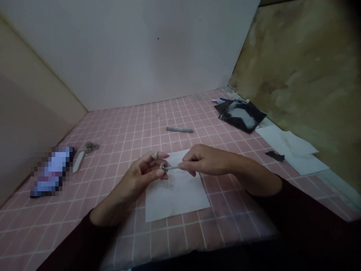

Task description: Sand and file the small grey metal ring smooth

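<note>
My left hand [142, 172] pinches a small round metal piece [164, 168], ring-like in shape, between thumb and fingers. A light wrap circles one finger of that hand. Closed around a thin grey stick [173, 167] is my right hand [207, 160]; the stick's tip meets the round piece, and whether it goes inside cannot be made out. Both hands are over a white sheet of paper [177, 199] that carries faint dark smudges. Beyond them on the pink checked tablecloth [135, 131] lies a grey rod [179, 129].
At left are a pixelated phone-like object [53, 171], a white flat stick [78, 162] and several small round metal pieces [89, 146]. Black sheets with pale dust [241, 114], white papers [296, 150] and a dark scrap [275, 156] lie at right. Walls border the table.
</note>
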The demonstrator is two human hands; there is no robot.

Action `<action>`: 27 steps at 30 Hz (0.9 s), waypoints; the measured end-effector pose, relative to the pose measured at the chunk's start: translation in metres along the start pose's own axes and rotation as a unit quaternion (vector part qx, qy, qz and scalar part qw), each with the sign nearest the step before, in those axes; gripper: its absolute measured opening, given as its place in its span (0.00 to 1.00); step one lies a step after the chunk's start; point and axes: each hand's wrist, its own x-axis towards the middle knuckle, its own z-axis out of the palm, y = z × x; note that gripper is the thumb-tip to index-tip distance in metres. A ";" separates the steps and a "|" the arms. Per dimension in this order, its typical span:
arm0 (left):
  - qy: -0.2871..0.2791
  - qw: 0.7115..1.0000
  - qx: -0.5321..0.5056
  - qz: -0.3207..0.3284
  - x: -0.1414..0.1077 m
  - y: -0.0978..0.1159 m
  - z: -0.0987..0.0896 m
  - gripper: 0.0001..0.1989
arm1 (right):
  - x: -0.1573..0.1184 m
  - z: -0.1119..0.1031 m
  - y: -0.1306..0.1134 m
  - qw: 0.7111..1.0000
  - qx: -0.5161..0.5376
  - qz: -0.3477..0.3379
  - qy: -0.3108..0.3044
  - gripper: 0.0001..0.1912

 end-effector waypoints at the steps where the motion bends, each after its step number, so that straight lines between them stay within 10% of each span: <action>1: 0.005 1.000 -0.003 -0.012 0.000 0.001 0.001 0.14 | -0.001 0.001 -0.001 1.000 -0.008 0.004 0.003 0.22; 27: 0.025 0.991 -0.081 -0.100 0.001 -0.005 0.007 0.09 | -0.003 0.008 -0.005 0.992 -0.114 0.010 0.049 0.22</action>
